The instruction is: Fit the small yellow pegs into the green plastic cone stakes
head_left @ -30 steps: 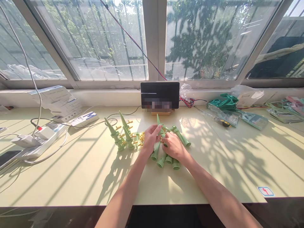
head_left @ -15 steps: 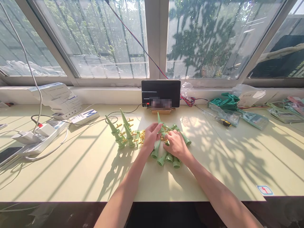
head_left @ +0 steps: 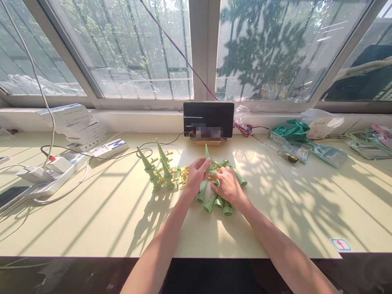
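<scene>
Reaching inward, left hand (head_left: 197,174) on green cone (head_left: 207,151), right hand (head_left: 227,183) beside.

The left hand (head_left: 197,173) covers the lower part of the green cone (head_left: 207,152) it grips and some of the yellow pegs (head_left: 184,173) behind it; whether the right hand (head_left: 227,183) holds anything cannot be told, its fingertips being hidden. The 2 forearms (head_left: 163,239) run off the bottom edge. A dark device (head_left: 11,197) is cut by the left edge. The lower part of the screen (head_left: 208,114) is pixelated, and print on the stacked white boxes (head_left: 72,120) is too small to read.
</scene>
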`<state>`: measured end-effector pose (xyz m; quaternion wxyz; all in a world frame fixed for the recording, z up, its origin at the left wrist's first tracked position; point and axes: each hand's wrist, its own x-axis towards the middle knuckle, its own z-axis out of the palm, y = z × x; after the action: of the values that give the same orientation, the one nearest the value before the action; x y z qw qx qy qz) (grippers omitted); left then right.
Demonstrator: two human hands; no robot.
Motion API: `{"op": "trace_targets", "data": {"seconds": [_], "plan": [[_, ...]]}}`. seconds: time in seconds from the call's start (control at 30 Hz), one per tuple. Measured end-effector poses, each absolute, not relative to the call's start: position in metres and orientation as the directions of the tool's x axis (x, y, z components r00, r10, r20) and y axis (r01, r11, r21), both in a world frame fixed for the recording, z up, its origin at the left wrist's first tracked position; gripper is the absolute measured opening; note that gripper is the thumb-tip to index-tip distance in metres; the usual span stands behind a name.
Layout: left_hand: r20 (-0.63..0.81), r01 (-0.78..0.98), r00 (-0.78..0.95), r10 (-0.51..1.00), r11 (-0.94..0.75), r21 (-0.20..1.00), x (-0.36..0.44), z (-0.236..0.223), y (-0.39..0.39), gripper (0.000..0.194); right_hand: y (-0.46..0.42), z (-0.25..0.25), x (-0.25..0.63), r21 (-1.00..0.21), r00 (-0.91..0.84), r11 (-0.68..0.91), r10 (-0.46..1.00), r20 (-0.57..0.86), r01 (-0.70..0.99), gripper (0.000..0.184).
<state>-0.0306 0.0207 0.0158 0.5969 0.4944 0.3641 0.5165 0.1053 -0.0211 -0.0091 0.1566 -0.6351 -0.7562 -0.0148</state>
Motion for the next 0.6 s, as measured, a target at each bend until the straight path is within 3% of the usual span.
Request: {"op": "trace_targets", "data": {"seconds": [0.3, 0.6], "plan": [[0.041, -0.237, 0.189, 0.981, 0.005, 0.971, -0.0299, 0.0164, 0.0192, 0.042, -0.0162, -0.0143, 0.1048, -0.253, -0.176, 0.247, 0.946, 0.273, 0.935, 0.012], [0.064, -0.263, 0.204, 0.977, -0.008, 0.965, -0.0295, 0.0168, 0.0196, 0.040, -0.0172, -0.0153, 0.1035, -0.352, -0.177, 0.319, 0.907, 0.382, 0.880, 0.026]]}}
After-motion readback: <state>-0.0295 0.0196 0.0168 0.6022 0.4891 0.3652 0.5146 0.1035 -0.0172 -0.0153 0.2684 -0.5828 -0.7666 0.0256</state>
